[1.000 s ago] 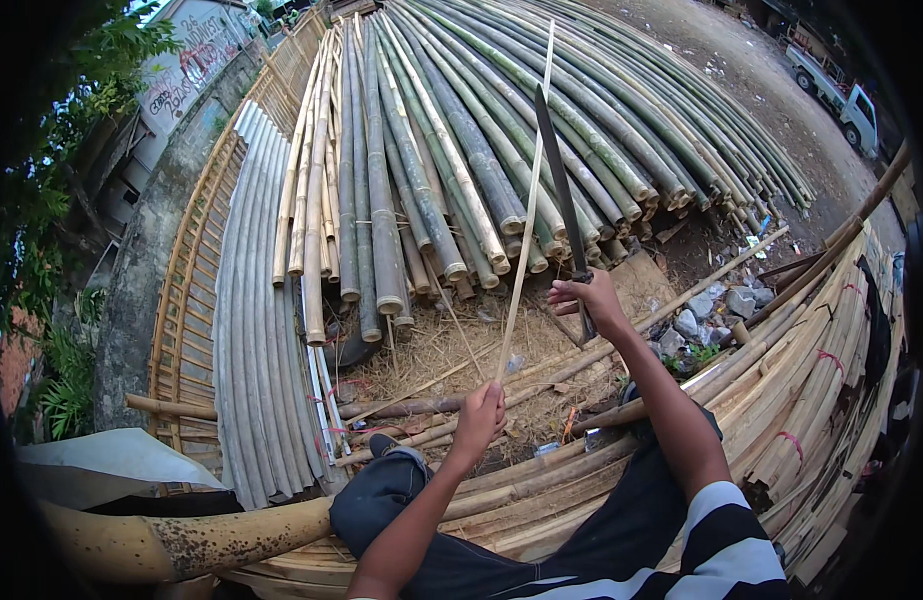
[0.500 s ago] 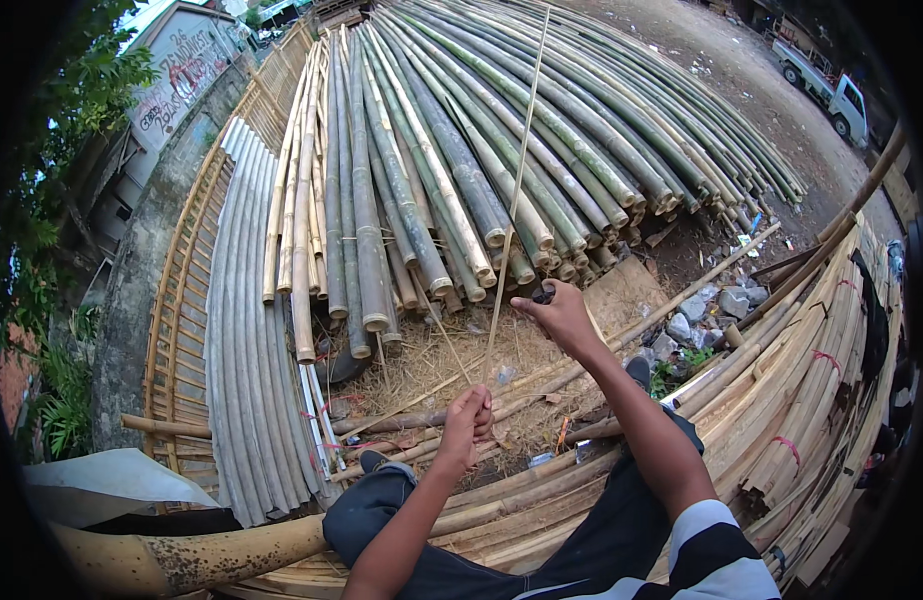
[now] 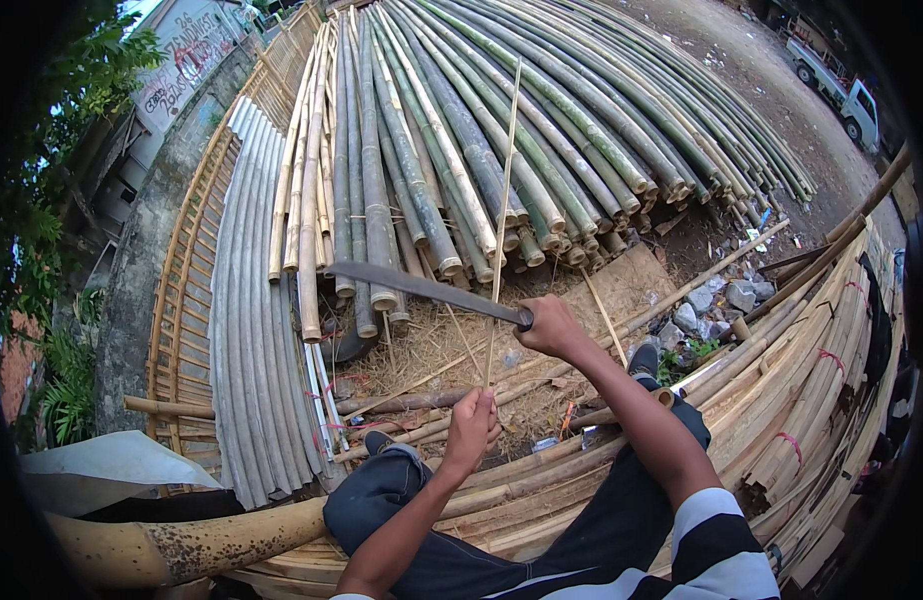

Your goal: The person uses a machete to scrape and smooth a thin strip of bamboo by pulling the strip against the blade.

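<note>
Near bamboo poles (image 3: 557, 150), right hand (image 3: 554, 326) grips a machete (image 3: 427, 289) (now swung leftward), left hand (image 3: 472, 428) a strip (image 3: 503, 215).

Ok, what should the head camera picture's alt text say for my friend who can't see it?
A person's right grip holds a long knife sideways, appearing to cross a thin stick held in the left grip. Beyond lies a big pile of bamboo poles, with a truck at upper right.
</note>
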Available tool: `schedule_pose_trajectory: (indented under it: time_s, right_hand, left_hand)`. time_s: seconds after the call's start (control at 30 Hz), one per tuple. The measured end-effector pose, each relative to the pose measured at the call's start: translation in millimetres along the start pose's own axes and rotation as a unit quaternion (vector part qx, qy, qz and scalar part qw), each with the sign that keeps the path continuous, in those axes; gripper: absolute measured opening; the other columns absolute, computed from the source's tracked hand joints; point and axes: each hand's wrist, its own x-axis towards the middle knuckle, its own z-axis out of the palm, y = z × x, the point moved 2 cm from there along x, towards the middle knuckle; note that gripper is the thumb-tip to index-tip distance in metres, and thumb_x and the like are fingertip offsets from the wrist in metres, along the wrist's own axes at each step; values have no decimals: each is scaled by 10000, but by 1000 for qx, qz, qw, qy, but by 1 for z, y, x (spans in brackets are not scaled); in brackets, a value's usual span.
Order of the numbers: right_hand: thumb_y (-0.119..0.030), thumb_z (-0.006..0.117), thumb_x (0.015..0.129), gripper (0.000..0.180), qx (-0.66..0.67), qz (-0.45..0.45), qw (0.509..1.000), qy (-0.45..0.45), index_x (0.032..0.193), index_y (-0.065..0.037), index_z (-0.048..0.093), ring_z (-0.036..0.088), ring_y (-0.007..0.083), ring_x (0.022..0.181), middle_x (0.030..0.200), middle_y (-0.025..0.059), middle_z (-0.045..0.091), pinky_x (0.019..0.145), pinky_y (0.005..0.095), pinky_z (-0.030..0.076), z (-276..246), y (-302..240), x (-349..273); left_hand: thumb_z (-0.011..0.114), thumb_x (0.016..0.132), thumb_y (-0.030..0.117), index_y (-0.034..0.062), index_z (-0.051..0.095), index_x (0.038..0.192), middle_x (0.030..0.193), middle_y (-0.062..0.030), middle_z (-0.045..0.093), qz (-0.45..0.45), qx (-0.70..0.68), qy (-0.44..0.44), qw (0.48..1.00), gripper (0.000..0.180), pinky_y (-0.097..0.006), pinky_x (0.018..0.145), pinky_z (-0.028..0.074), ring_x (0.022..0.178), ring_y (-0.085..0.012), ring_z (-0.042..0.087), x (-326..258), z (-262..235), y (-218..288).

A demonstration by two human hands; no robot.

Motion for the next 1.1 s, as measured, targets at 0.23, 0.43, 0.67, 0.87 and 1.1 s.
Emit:
schedule_pose_trajectory:
  time_s: [0.23,0.43,0.67,0.87,1.1]
  right_hand:
    - [-125,603,723,223,441,283,837,158,561,-51,468,464,108,400,496,11,464,381,279,377,-29,108,6]
    - [-93,624,723,237,456,185,866,94,567,-50,451,452,119,389,497,32,479,373,297,361,-37,71,3]
    - [-225,660,670,273,52,23,998,11,753,34,624,615,375,657,658,212,606,622,432,486,-24,-14,-6]
    - [-233,629,682,247,-126,-27,991,-24,781,-7,646,640,398,767,742,245,634,724,481,506,-7,-24,-7]
    - [-164,612,659,247,211,296,920,145,616,79,599,621,264,550,564,170,598,537,371,468,-51,101,13]
  left_hand:
    - [449,1005,316,90,433,800,540,56,319,-15,36,-33,999,306,-218,343,196,378,-48,279,-5,-7,-33]
    - [490,989,274,24,513,758,563,29,388,139,242,65,958,342,-246,482,297,535,-45,343,10,-5,-5]
    - [501,963,236,-8,555,886,596,-178,507,228,418,111,872,262,-395,519,388,528,-308,516,13,-14,28]
    - [517,952,236,1,560,865,642,-212,566,299,517,171,784,254,-472,543,418,643,-424,567,7,-24,27]
    - [505,963,214,-19,584,854,614,-167,570,241,459,149,842,270,-371,515,408,524,-264,550,2,-23,29]
